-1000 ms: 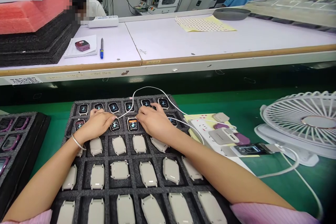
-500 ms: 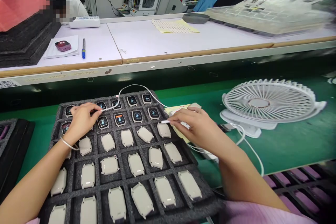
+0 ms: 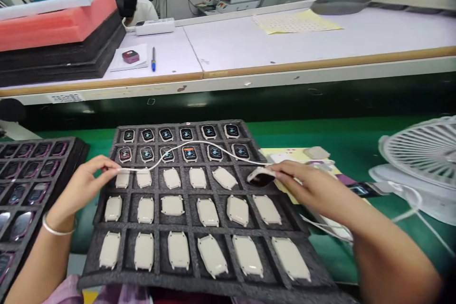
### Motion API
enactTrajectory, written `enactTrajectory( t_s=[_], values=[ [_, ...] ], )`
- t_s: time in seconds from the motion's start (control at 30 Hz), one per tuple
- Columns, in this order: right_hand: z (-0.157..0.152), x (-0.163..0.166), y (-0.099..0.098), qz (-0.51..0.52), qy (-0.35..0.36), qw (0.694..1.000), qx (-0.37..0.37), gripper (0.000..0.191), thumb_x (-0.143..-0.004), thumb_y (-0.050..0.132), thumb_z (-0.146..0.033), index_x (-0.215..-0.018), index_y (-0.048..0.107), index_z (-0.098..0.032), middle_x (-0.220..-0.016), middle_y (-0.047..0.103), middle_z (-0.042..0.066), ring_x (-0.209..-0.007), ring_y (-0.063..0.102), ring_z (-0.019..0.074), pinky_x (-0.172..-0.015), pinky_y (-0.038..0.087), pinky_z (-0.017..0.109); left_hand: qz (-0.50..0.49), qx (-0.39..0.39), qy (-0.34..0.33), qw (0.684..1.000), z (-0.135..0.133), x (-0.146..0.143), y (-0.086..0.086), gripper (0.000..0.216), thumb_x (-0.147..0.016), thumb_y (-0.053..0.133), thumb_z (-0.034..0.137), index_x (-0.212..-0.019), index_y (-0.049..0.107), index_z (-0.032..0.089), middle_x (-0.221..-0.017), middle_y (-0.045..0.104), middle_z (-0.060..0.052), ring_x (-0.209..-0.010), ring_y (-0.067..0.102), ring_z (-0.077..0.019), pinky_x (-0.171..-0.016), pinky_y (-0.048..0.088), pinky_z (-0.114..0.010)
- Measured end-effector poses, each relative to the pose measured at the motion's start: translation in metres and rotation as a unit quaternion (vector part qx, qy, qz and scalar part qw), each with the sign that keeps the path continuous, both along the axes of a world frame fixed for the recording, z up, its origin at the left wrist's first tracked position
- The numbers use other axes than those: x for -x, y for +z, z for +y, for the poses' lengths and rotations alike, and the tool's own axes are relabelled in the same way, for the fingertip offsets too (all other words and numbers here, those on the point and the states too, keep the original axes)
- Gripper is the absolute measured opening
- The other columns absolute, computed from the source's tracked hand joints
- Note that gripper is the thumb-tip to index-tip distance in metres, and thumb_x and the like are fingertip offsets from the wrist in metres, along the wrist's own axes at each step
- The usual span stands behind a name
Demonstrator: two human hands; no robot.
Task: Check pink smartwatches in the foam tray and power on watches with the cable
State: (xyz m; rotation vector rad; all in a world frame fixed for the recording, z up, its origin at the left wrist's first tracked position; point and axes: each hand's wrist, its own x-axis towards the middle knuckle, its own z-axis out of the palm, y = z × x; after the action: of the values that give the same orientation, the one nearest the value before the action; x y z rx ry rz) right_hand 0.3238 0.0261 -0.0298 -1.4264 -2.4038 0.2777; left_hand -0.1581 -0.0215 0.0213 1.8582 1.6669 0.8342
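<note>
A black foam tray [image 3: 107,228] holds rows of small beige watch bodies [image 3: 208,212], most lying face down. The two far rows lie face up with lit screens [image 3: 189,153]. My left hand [image 3: 83,185] pinches the end of a thin white cable [image 3: 185,146] that runs across the tray. My right hand [image 3: 313,189] is at the tray's right edge, fingers closed on one watch body [image 3: 261,176] tilted up out of its pocket.
A second foam tray [image 3: 21,185] with purple watches sits at the left. A white desk fan [image 3: 423,161] stands at the right on the green mat. Yellow paper and small parts [image 3: 313,153] lie beside the tray. Behind is a white bench with stacked foam [image 3: 53,42]; a person sits beyond.
My left hand drew the cable end left and nearer. My right hand came from the yellow paper to the tray's right edge and took hold of a watch body. The view swung left.
</note>
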Motion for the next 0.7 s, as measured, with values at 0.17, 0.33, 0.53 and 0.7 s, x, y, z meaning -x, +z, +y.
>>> enactTrajectory(
  t_s=[0.17, 0.33, 0.53, 0.7],
  values=[
    [0.019, -0.002, -0.017, -0.074, -0.016, 0.996, -0.049, 0.031, -0.091, 0.044, -0.034, -0.087, 0.073, -0.026, -0.086, 0.072, 0.014, -0.08, 0.069, 0.0323, -0.068, 0.048, 0.045, 0.192, 0.006, -0.059, 0.98, -0.022, -0.002, -0.019, 0.024, -0.093, 0.053, 0.039, -0.091, 0.072, 0.025, -0.094, 0.072, -0.004, -0.091, 0.061, -0.0222, -0.088, 0.042, -0.039],
    [0.016, 0.011, -0.001, -0.103, 0.016, 0.995, 0.003, 0.036, -0.094, 0.039, -0.028, -0.095, 0.075, -0.026, -0.091, 0.07, 0.011, -0.084, 0.067, 0.028, -0.074, 0.046, 0.043, 0.303, -0.049, -0.109, 0.946, -0.015, -0.001, -0.019, 0.026, -0.093, 0.05, 0.038, -0.105, 0.07, 0.026, -0.106, 0.072, -0.007, -0.098, 0.06, -0.0271, -0.091, 0.04, -0.044],
    [0.012, 0.02, 0.016, -0.119, -0.012, 0.992, 0.049, 0.032, -0.094, 0.041, -0.023, -0.091, 0.073, -0.023, -0.096, 0.07, 0.008, -0.091, 0.066, 0.0254, -0.082, 0.04, 0.043, 0.364, -0.073, -0.131, 0.919, 0.004, 0.001, -0.014, 0.029, -0.086, 0.055, 0.039, -0.108, 0.068, 0.025, -0.108, 0.072, -0.01, -0.104, 0.062, -0.0369, -0.093, 0.042, -0.053],
    [0.008, 0.022, 0.016, -0.125, -0.014, 0.992, 0.032, 0.03, -0.095, 0.042, -0.021, -0.092, 0.072, -0.021, -0.092, 0.071, 0.008, -0.087, 0.064, 0.0236, -0.086, 0.037, 0.044, 0.212, 0.033, -0.027, 0.976, 0.011, 0.006, -0.005, 0.043, -0.076, 0.06, 0.061, -0.104, 0.068, 0.03, -0.11, 0.074, -0.003, -0.091, 0.068, -0.0311, -0.066, 0.054, -0.038]
  ],
)
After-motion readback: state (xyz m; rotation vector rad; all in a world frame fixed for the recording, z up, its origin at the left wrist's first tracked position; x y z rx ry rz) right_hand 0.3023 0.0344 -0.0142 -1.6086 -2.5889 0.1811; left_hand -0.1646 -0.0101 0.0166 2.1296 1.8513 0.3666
